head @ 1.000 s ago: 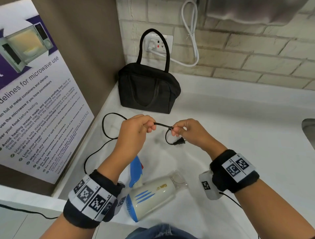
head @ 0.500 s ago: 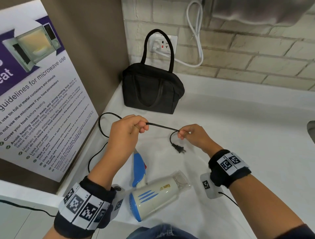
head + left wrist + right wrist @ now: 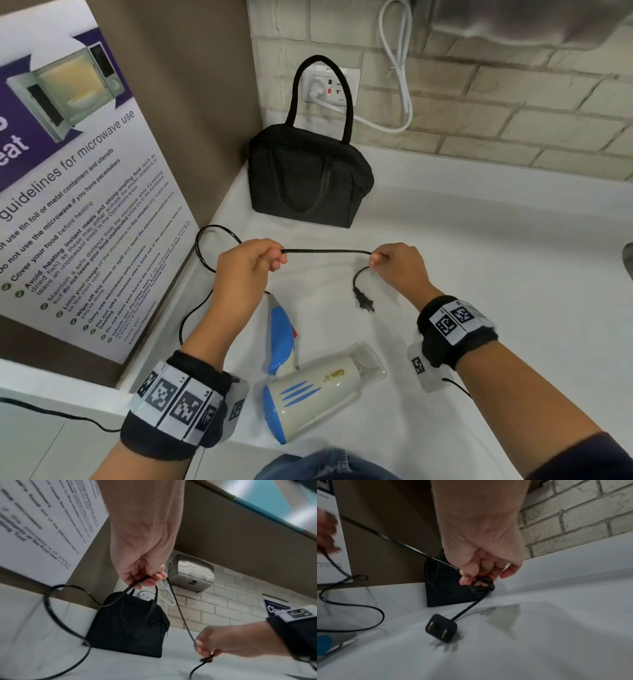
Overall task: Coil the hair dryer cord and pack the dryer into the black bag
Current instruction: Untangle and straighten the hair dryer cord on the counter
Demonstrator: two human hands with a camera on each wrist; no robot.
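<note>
Black cord point(image 3: 325, 251): we hold it stretched level between our hands, above the white surface point(image 3: 479, 274).
Left hand point(image 3: 245, 265): fingers curled round the cord, which loops away toward the wall poster point(image 3: 68, 192).
Right hand point(image 3: 399, 265): pinching the cord near its end; the plug point(image 3: 363, 303) dangles just beneath.
Hair dryer point(image 3: 315, 390): lying on its side on the surface, near us.
Black bag point(image 3: 308, 180): standing upright in the corner, behind our hands.

microwave poster point(image 3: 78, 192), wall socket point(image 3: 334, 87), white cable point(image 3: 399, 68)
</note>
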